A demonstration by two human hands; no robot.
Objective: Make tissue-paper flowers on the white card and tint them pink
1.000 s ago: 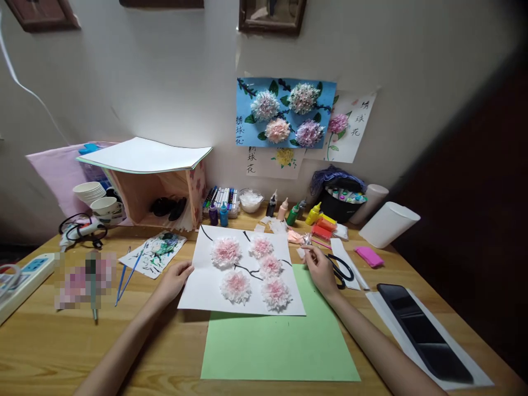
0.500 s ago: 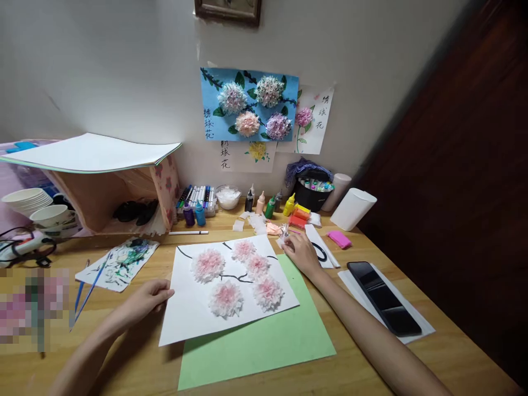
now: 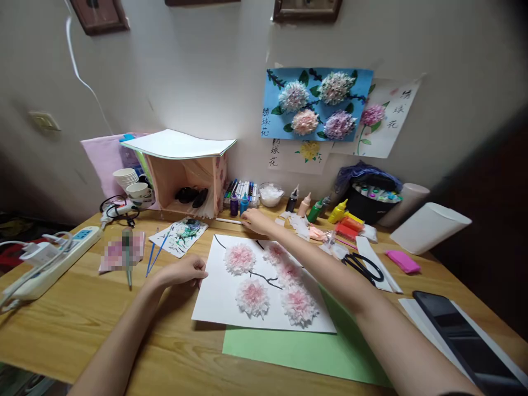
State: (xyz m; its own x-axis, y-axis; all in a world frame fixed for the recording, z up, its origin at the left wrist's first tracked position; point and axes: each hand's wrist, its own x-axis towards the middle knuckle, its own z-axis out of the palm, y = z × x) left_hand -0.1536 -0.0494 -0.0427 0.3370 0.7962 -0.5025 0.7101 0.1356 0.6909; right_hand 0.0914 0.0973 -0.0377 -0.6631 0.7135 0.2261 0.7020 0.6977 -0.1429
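My left hand (image 3: pixel 190 271) pinches the left edge of a white paper sheet (image 3: pixel 214 297) between thumb and curled fingers. Several fluffy pink-and-white paper flowers (image 3: pixel 252 297) sit on the sheet, with thin dark branch lines between them. Under it lies a green sheet (image 3: pixel 289 352), showing at the front and right. Reaching across the back of the sheet, my right hand (image 3: pixel 258 221) has its fingers closed over the right end of a thin white pen (image 3: pixel 228 221). That end is hidden by the fingers. A blue paint bottle (image 3: pixel 244 204) stands just behind this hand.
Paint bottles (image 3: pixel 315 211), a marker set (image 3: pixel 243 192) and a bowl of white stuff (image 3: pixel 271 193) line the wall. Black scissors (image 3: pixel 365 268) and a phone (image 3: pixel 462 335) lie right. Brushes (image 3: pixel 159 253), a paint-stained sheet (image 3: pixel 181 236) and a power strip (image 3: pixel 61 264) are left.
My right hand has moved left from the paper scraps to the white pen. My left hand still holds the sheet. The view has turned left, showing the power strip.
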